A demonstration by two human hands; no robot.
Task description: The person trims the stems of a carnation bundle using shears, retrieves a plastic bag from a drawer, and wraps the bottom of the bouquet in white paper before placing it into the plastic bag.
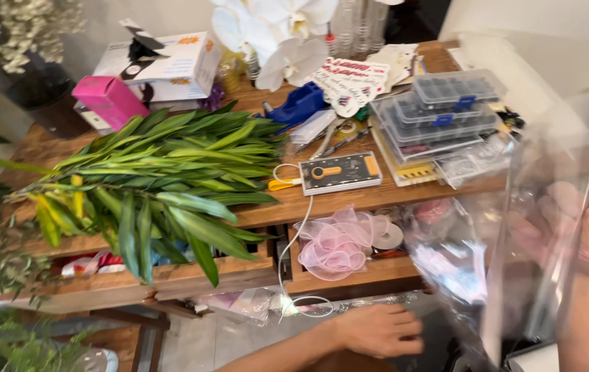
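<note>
My right hand [587, 238] is raised at the right edge and grips a large clear plastic wrapping sheet [528, 207] that hangs down in front of the table corner. My left hand [377, 329] reaches low, below the open drawer [349, 275], its fingers spread toward the lower part of the sheet; it is blurred and I cannot tell whether it touches the plastic. A bundle of long green leaves [163, 186] lies across the wooden table [349, 203] on the left.
The open drawer holds pink ribbon [339, 241] and a tape roll [388, 236]. On the table are clear compartment boxes [439, 114], a flat grey device with a white cord [339, 172], a blue tape dispenser [298, 107], a pink box [108, 100], white orchids [280, 34].
</note>
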